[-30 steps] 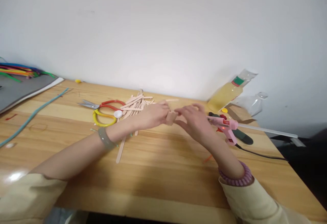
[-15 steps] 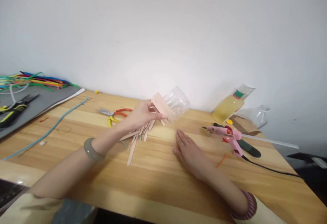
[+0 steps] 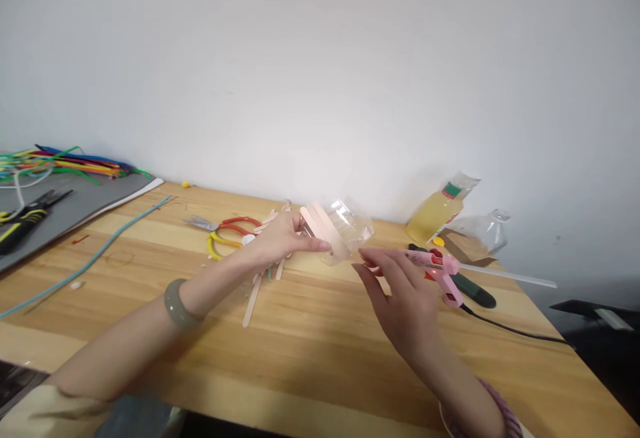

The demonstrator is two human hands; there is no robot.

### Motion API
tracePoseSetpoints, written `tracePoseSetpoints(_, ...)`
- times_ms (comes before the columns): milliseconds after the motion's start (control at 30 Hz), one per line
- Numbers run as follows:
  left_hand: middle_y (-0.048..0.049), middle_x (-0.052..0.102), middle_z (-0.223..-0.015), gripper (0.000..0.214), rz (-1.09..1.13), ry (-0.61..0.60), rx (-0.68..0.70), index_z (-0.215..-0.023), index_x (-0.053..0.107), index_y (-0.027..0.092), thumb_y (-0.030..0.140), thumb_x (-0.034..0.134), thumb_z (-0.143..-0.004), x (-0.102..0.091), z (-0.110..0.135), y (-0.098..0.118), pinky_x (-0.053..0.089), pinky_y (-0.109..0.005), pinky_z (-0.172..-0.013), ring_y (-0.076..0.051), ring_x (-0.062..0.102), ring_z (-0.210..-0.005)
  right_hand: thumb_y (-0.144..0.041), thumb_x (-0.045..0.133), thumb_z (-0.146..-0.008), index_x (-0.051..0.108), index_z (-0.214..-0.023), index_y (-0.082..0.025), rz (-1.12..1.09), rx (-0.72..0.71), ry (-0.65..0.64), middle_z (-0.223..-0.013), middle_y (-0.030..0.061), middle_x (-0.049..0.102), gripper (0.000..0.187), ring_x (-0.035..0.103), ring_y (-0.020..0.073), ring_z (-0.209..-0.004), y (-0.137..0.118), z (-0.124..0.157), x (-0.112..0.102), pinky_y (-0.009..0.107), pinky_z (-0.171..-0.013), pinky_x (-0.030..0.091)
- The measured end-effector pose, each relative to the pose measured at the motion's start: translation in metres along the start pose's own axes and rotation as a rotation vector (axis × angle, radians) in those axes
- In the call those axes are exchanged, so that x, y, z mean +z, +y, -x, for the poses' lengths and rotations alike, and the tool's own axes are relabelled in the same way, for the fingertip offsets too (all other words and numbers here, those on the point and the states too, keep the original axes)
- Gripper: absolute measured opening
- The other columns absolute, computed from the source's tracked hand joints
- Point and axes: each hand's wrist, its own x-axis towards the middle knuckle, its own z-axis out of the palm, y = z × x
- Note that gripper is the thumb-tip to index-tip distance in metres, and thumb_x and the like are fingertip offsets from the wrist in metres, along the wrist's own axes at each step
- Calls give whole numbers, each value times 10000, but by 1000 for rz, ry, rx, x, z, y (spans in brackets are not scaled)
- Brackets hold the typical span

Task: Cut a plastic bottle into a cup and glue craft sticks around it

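My left hand [image 3: 285,235] grips a clear plastic cup [image 3: 353,221], tilted above the table, thumb on its near side. Flat wooden craft sticks [image 3: 323,225] lie side by side along the cup's wall. Just right of the cup is my right hand [image 3: 403,291], raised off the table, its thumb and fingers apart with nothing seen between them. More loose craft sticks [image 3: 253,301] lie under and beside my left hand, partly hidden by it. Behind my right hand rests a pink glue gun [image 3: 445,271], a clear glue stick out of its back and its nozzle hidden by my fingers.
Scissors [image 3: 220,241] with red and yellow handles lie left of the sticks. A yellow-liquid bottle [image 3: 435,211] and a clear bottle piece [image 3: 493,231] stand back right. At left are a blue pipe cleaner [image 3: 107,245], pliers [image 3: 30,221] and colourful pipe cleaners [image 3: 75,161] on a grey mat.
My right hand has lifted off the table toward the cup, its fingers now spread. The cup has come down slightly in my left hand and turned. The view has shifted a little.
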Motion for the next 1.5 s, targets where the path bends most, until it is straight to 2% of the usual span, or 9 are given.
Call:
tracePoseSetpoints(133, -65, 718, -895, 307, 205, -43, -30, -859, 690, 138, 322, 757, -623, 6, 3, 2, 485, -327, -823, -197, 651, -855, -69, 584, -814, 574, -1013, -167, 108, -184, -7, -829, 65, 689, 222, 639, 162, -740, 2, 3, -1, 282, -675, 499)
tracePoseSetpoints(533, -50, 719, -947, 280, 338, -115, -44, -878, 691, 150, 278, 756, -637, 13, 9, -5, 472, -313, -863, -181, 650, -893, -34, 575, -791, 551, -985, -145, 90, -299, -70, -767, 61, 668, 225, 610, 153, -685, 3, 4, -4, 275, -629, 500)
tracePoseSetpoints(667, -59, 715, -943, 277, 315, -132, -39, -876, 684, 144, 282, 747, -644, 12, 10, -8, 476, -319, -852, -191, 646, -899, -24, 572, -772, 545, -879, -183, 17, -227, -16, -702, 25, 645, 193, 604, 133, -638, 1, -1, 0, 253, -600, 491)
tracePoseSetpoints(800, -49, 706, -957, 313, 271, -184, -37, -935, 666, 157, 277, 737, -655, 6, 10, -11, 470, -316, -856, -190, 637, -921, -62, 543, -785, 529, -760, -217, -83, 93, 39, -633, -20, 583, 157, 544, 111, -550, 4, -6, -6, 241, -528, 450)
tracePoseSetpoints(967, -34, 683, -898, 243, -187, -144, 65, -914, 652, 160, 307, 671, -721, 0, 10, -10, 476, -307, -765, -196, 622, -862, -199, 440, -841, 429, -695, -235, -302, 440, 82, -586, -34, 449, 151, 450, 134, -528, 17, -4, -19, 278, -502, 401)
tracePoseSetpoints(1067, -54, 641, -864, 135, -691, -80, 279, -845, 645, 154, 268, 610, -782, 1, 4, -15, 455, -335, -775, -216, 578, -883, -178, 360, -851, 330, -627, -245, -364, 432, 51, -531, -50, 344, 236, 343, 131, -477, 22, 3, -22, 286, -486, 351)
tracePoseSetpoints(1167, -100, 628, -842, 125, -1052, -176, 461, -816, 628, 121, 201, 534, -831, 4, -7, -26, 444, -353, -814, -242, 545, -949, -187, 342, -875, 315, -584, -243, -238, 351, -83, -510, -44, 338, 298, 355, 139, -495, 24, 10, -22, 287, -500, 336)
tracePoseSetpoints(1333, -168, 635, -974, 159, -1136, -299, 575, -924, 596, 83, 144, 586, -778, 4, -24, -41, 427, -367, -902, -263, 509, -1095, -234, 374, -903, 343, -583, -233, -221, 229, -267, -462, -61, 376, 321, 382, 104, -405, 19, 16, -19, 235, -393, 297)
tracePoseSetpoints(1500, -175, 507, -1284, 566, -1008, -292, 538, -1245, 435, 100, 129, 607, -707, -6, -31, -35, 318, -435, -1032, -287, 336, -1294, -271, 448, -891, 484, -667, -216, -306, 312, -459, -531, -37, 548, 233, 510, 110, -467, 17, 25, -18, 212, -430, 389)
